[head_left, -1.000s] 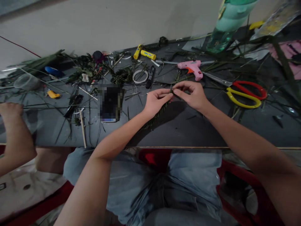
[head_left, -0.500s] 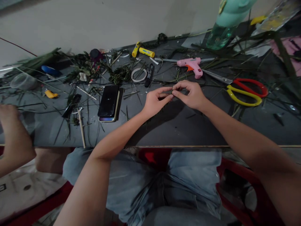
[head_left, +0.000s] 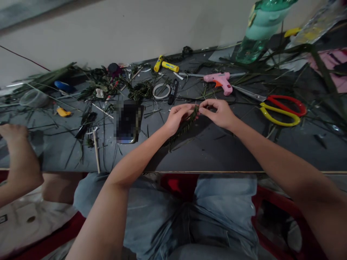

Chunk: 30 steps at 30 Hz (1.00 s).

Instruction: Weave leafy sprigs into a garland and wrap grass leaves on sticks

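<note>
Both the left hand (head_left: 177, 117) and right hand (head_left: 221, 113) are pinching the top of a braided green leaf strip (head_left: 184, 126) between closed fingertips, its length trailing down under the left palm.

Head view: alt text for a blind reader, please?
The left hand and right hand pinch a braided leaf strip over a table. Scissors, a glue gun, tape and a phone lie nearby; another person's arm is at left.

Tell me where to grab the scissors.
By the red and yellow handle loops, coming from the right: the scissors lie flat with the blades pointing left toward the glue gun, so the loops sit open at the right end.
</note>
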Motion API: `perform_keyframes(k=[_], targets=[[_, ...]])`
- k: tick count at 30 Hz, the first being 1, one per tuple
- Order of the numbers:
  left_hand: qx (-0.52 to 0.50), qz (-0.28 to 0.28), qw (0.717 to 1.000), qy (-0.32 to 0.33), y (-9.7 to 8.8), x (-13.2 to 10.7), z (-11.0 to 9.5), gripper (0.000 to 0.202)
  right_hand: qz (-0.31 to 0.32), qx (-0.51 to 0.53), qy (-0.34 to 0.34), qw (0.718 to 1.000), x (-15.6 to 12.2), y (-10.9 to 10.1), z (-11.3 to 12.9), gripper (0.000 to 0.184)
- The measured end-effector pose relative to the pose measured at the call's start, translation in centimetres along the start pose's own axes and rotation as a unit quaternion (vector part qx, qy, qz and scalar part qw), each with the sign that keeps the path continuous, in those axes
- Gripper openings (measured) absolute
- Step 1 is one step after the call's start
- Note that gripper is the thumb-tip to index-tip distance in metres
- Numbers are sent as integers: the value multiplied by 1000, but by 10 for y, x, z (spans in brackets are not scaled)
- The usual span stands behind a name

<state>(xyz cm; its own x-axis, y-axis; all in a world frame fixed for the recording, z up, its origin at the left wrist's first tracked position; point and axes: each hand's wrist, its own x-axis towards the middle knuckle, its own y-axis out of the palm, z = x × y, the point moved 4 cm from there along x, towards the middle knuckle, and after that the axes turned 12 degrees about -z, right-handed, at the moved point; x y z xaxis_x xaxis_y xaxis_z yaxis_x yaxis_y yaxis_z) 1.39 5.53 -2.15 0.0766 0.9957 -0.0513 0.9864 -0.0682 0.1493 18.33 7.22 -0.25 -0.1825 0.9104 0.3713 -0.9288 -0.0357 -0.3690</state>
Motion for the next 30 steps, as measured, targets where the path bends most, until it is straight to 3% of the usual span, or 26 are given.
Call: perform_keyframes(k=[2, 7, 10, 14, 18, 20, 22, 25, 30], targets=[[-1, 1, 1000, 2, -2, 1, -3, 39, 1, 21, 11, 1000, 1, 2, -3, 34], [108, -23, 990, 88, -10, 5, -9, 27, -4, 11, 12, 1000, 0, 2, -4, 31], [130, 9, 989, 68, -10, 5, -7, 22, -1, 15, 10, 1000, -2, 4, -2, 27], [83, 27, 995, 53, -11, 7, -6, 26, -10, 47, 19, 999, -3, 6, -7, 33], [58, 45, 995, -61, -14, 11, 0, 37, -40, 60, 13, 997, -1, 4, -17, 57], [53, 79, 988, -126, -14, 10, 3, 41, -46, 45, 0, 998, 0, 2, -20, 58], [45, 106, 983, -145, -14, 8, 2, 36, -47, 33, -14, 998, 1, 2, -21, 56], [56, 126, 985, -104, -14, 6, -1, 26, -57, 26, -30, 998, 3, 1, -24, 58], [119, 85, 989, -10, -13, 7, 1, 30, -70, 17, -46, 996, 8, 1, -32, 62]])
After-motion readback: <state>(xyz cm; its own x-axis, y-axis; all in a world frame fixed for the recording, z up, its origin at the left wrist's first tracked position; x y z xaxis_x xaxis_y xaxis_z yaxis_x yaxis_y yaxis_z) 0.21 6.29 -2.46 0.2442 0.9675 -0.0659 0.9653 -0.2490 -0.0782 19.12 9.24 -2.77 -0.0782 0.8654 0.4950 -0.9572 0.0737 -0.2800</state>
